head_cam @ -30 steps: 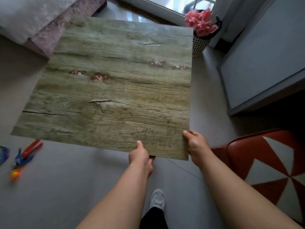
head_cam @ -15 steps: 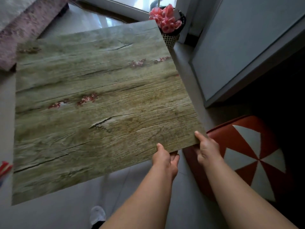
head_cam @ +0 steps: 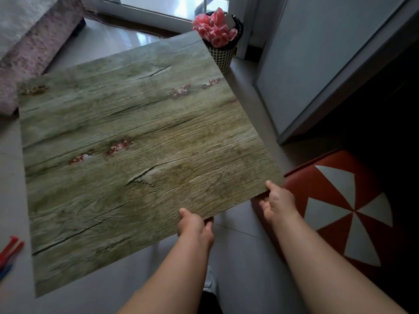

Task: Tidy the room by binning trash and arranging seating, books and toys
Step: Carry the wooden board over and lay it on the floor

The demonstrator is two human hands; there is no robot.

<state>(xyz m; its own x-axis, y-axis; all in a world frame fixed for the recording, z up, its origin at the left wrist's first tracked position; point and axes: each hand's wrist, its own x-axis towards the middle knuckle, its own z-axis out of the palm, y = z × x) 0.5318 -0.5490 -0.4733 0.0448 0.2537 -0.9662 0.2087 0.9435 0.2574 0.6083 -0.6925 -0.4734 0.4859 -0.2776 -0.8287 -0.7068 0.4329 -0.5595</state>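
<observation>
From the head camera, a person holds a large flat board [head_cam: 136, 155] printed with a weathered wood grain above the tiled floor [head_cam: 238, 250]. It fills most of the picture's middle and left.

The left hand [head_cam: 195, 225] grips the board's near edge, thumb on top and fingers curled underneath. The right hand [head_cam: 277, 200] grips the near right corner the same way. That corner sits just beside a red and white stool [head_cam: 344, 200] on the right.

The board's far corner reaches toward a dotted bin [head_cam: 223, 55] stuffed with pink trash [head_cam: 213, 29]; whether they touch cannot be told.

A grey cabinet [head_cam: 317, 64] stands to the right of the bin. A red and blue toy [head_cam: 9, 252] lies on the floor at the left edge. A pale shoe [head_cam: 209, 282] shows between the forearms.
</observation>
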